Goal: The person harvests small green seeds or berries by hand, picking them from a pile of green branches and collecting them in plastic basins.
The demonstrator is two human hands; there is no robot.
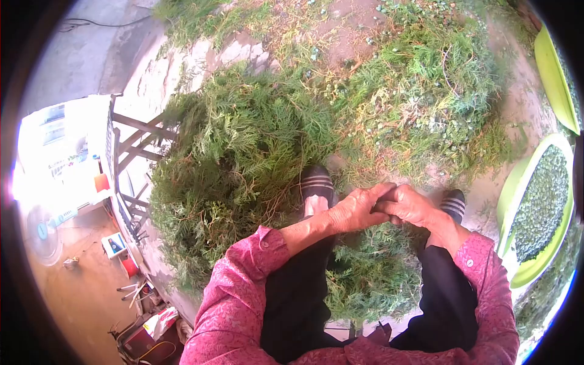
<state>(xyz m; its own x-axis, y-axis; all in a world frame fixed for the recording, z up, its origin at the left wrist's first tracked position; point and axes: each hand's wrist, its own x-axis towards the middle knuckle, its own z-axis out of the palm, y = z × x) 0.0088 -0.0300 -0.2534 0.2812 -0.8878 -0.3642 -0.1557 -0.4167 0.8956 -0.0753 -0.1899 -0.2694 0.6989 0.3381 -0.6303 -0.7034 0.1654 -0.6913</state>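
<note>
My left hand (356,210) and my right hand (410,205) meet in front of me, fingers closed together over a small sprig of green cypress-like foliage that is mostly hidden between them. Both arms wear pink patterned sleeves. Below the hands, between my knees in black trousers, lies a bunch of cut green branches (371,280). A big heap of the same foliage (237,158) lies on the ground to the left, and another heap (426,91) lies farther off to the right.
A green basin (510,201) holding small green bits stands at the right, with a second green basin (556,79) beyond it. My feet in striped slippers (317,188) rest on the dirt. A wooden frame (131,152) and a fan (42,231) are at the left.
</note>
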